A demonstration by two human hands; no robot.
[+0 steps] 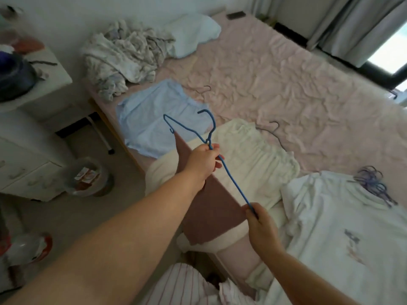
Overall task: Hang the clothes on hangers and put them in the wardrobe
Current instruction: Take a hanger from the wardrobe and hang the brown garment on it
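A blue wire hanger (233,180) is held in the air over the bed's near edge. My left hand (201,162) grips it near the hook's neck. My right hand (262,226) grips its lower end. Under the hanger hangs a brown-pink garment (211,208), draped over the bed edge. On the bed lie a light blue shirt (154,119), a cream shirt (253,150) and a white shirt (343,227), the first two with a hanger hook showing at the collar. A bundle of purple-blue hangers (374,186) rests on the white shirt.
The bed has a pink sheet (286,84), a crumpled blanket (123,56) and a pillow (193,34) at its head. A white drawer unit (26,137) and a waste bin (88,177) stand to the left on the floor. Curtains (352,25) hang at the far right.
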